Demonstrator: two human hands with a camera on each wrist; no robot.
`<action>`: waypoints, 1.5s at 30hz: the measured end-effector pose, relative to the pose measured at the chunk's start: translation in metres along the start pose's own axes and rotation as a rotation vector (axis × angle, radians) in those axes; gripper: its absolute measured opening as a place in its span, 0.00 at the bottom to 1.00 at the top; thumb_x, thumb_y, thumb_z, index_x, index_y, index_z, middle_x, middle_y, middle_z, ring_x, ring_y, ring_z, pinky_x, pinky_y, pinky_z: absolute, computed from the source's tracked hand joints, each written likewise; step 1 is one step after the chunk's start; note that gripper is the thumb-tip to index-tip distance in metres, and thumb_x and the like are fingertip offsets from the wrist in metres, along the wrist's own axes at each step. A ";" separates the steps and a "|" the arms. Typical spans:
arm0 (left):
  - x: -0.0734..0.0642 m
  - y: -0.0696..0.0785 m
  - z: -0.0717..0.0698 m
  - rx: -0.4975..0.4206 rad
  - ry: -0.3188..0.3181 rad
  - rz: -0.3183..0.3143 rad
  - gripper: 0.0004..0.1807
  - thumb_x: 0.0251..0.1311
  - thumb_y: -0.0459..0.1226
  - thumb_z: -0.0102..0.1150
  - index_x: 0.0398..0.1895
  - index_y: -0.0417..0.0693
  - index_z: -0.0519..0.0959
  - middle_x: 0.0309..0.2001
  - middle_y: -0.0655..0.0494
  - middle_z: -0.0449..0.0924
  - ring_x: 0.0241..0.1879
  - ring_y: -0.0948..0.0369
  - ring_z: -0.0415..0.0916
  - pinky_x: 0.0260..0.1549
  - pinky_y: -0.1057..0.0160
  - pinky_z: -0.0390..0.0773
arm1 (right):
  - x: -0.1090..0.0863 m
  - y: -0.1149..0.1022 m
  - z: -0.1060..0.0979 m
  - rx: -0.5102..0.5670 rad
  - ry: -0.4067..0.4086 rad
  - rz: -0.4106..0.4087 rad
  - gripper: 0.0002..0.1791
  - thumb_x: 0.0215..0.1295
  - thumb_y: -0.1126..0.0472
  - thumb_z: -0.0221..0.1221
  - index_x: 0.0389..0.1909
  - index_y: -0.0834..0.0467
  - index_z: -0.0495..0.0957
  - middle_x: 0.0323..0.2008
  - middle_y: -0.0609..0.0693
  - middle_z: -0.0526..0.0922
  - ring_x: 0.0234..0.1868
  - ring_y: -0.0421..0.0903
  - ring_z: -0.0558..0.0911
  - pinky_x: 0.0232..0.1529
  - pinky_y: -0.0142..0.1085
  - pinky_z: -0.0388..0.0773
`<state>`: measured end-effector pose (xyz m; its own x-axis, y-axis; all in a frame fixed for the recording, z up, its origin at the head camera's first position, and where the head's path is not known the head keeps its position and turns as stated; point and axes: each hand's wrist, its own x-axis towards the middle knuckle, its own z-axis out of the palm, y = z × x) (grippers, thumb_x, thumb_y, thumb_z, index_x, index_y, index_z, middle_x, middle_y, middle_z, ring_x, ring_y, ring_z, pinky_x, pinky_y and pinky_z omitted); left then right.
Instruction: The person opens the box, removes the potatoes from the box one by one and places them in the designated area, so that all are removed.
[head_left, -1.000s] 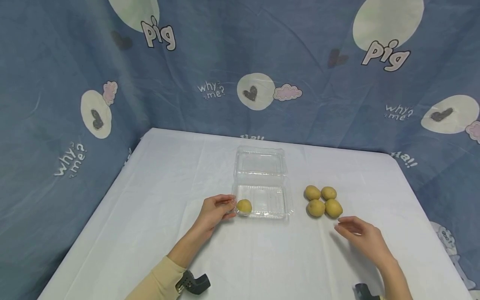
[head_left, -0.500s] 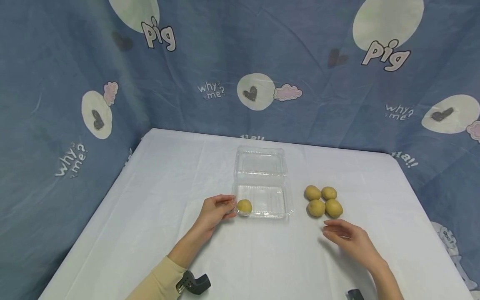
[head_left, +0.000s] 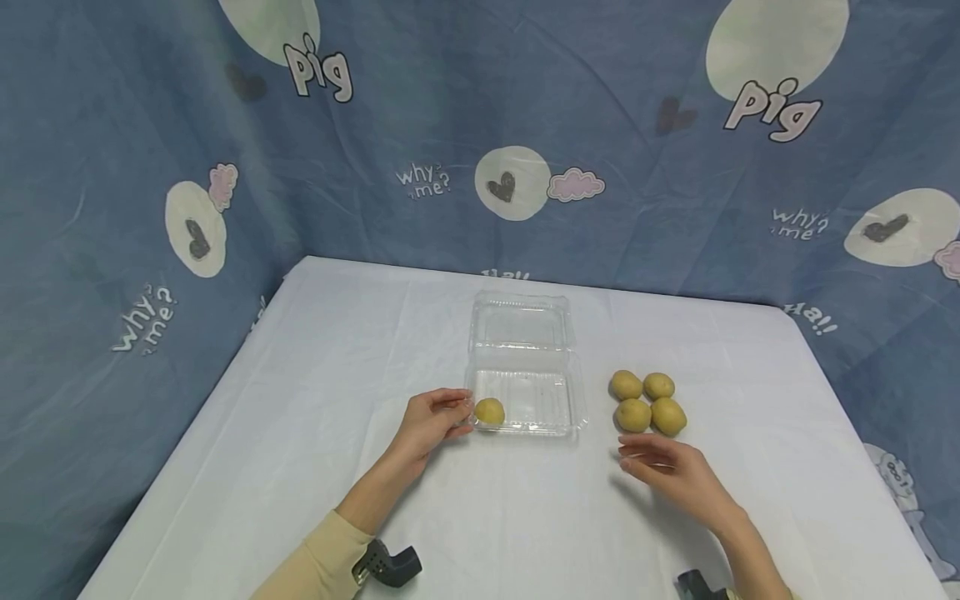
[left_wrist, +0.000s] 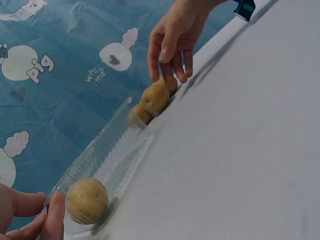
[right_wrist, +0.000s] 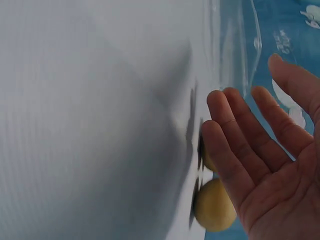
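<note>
A clear plastic clamshell container (head_left: 534, 402) lies on the table with its lid folded back, away from me. One potato (head_left: 490, 411) sits in its near left corner. My left hand (head_left: 424, 427) pinches the container's left rim between thumb and fingers, which the left wrist view shows close beside that potato (left_wrist: 87, 201). To the container's right, several potatoes (head_left: 633, 416) rest in a tight cluster. Just in front of them hovers my right hand (head_left: 675, 477), its fingers loosely extended and holding nothing. In the right wrist view its palm (right_wrist: 275, 200) is bare.
A white cloth covers the table (head_left: 525, 517). Behind it and along the left hangs a blue printed curtain (head_left: 390, 108). A dark strap device (head_left: 393, 567) is on my left wrist, below the sleeve (head_left: 318, 558).
My right hand has moved left along the front of the potato cluster, from its right side to before its left potatoes. The left hand, container and potatoes have stayed put.
</note>
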<state>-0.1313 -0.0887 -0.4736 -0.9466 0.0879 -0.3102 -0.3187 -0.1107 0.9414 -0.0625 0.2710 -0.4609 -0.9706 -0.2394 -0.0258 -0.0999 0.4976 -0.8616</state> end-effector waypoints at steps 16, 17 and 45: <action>0.000 -0.001 0.000 -0.001 -0.004 -0.002 0.16 0.62 0.29 0.63 0.52 0.30 0.77 0.42 0.44 0.76 0.36 0.59 0.79 0.41 0.62 0.86 | 0.013 -0.012 0.019 0.025 -0.018 -0.106 0.17 0.63 0.59 0.66 0.50 0.63 0.80 0.45 0.52 0.85 0.44 0.43 0.83 0.47 0.34 0.83; 0.001 -0.001 0.000 0.000 -0.003 -0.001 0.16 0.62 0.28 0.63 0.52 0.30 0.77 0.42 0.44 0.76 0.36 0.59 0.79 0.41 0.62 0.86 | 0.014 -0.014 0.020 0.028 -0.020 -0.113 0.17 0.63 0.59 0.66 0.50 0.63 0.81 0.45 0.52 0.85 0.44 0.44 0.83 0.47 0.34 0.83; 0.002 -0.001 -0.001 -0.013 -0.016 -0.005 0.16 0.61 0.28 0.64 0.51 0.30 0.78 0.42 0.44 0.75 0.36 0.59 0.78 0.40 0.62 0.86 | 0.055 -0.055 0.048 0.034 0.004 -0.298 0.13 0.60 0.72 0.66 0.46 0.65 0.82 0.44 0.59 0.84 0.48 0.54 0.83 0.50 0.44 0.82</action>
<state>-0.1327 -0.0894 -0.4752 -0.9442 0.1047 -0.3124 -0.3240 -0.1233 0.9380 -0.0997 0.1905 -0.4396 -0.9007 -0.3669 0.2326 -0.3727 0.3775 -0.8477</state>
